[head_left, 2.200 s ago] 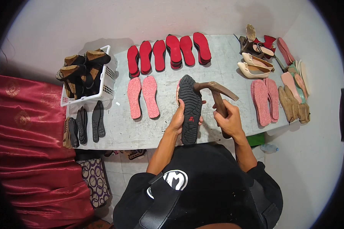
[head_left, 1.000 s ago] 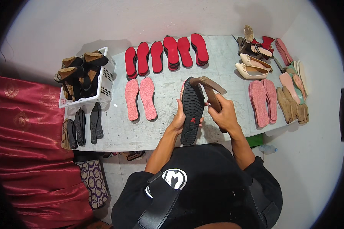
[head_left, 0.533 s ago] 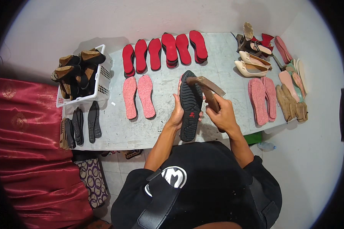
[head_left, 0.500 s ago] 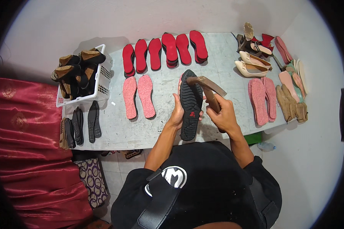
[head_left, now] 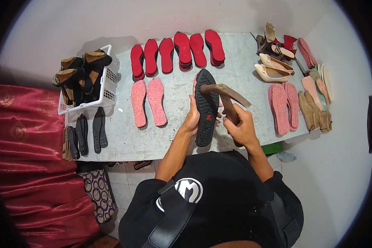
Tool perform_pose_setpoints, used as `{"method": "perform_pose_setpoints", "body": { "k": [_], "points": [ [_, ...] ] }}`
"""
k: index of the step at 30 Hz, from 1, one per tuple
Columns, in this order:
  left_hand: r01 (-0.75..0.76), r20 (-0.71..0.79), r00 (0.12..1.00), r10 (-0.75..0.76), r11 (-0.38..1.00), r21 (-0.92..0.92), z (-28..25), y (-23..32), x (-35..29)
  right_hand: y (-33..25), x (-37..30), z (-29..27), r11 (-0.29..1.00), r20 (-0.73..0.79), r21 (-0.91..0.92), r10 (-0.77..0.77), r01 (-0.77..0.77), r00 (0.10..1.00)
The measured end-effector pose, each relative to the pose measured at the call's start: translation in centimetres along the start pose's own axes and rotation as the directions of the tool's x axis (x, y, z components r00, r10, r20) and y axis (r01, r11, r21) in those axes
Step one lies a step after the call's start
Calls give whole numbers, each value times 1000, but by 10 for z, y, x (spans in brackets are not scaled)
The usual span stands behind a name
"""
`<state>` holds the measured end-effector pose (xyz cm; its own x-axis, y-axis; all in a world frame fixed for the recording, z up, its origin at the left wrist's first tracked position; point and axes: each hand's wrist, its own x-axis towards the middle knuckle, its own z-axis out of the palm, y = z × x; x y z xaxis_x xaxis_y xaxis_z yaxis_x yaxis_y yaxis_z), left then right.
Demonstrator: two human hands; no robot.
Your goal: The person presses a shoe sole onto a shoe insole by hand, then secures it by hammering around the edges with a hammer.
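My left hand (head_left: 191, 119) is wrapped around a black shoe sole (head_left: 205, 128), held up above the table with its ridged underside facing me. Pinkish material shows along the sole's left edge near the toe. Fingertips of the left hand come round behind to its right side. In my right hand (head_left: 242, 127) is the wooden handle of a hammer (head_left: 232, 96). The hammer's striking face is at the upper part of the sole, touching it or very near.
Red-topped soles (head_left: 182, 46) stand in a row at the back; two pink soles (head_left: 139, 103) lie closer. A white basket (head_left: 107, 84) of black shoes is at left, near black soles (head_left: 98, 130). Cream shoes (head_left: 273, 73) and more pink soles (head_left: 279, 109) are at right.
The sole has moved slightly away from me, so the hammer face now meets it a little lower down. Both hands keep their holds. The whole view has shifted slightly.
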<state>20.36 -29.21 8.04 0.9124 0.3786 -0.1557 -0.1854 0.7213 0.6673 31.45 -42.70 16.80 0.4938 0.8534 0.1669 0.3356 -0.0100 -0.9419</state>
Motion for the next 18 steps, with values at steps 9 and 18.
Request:
{"method": "perform_pose_setpoints", "body": {
  "k": [9,18],
  "points": [
    [15,-75,997,-15,1000,7,7,-2,-2,24,-9,13,998,-23,41,55,-54,998],
    [14,-97,995,-21,997,-77,8,6,3,40,-17,14,999,-4,34,3,-3,1000]
  ]
}}
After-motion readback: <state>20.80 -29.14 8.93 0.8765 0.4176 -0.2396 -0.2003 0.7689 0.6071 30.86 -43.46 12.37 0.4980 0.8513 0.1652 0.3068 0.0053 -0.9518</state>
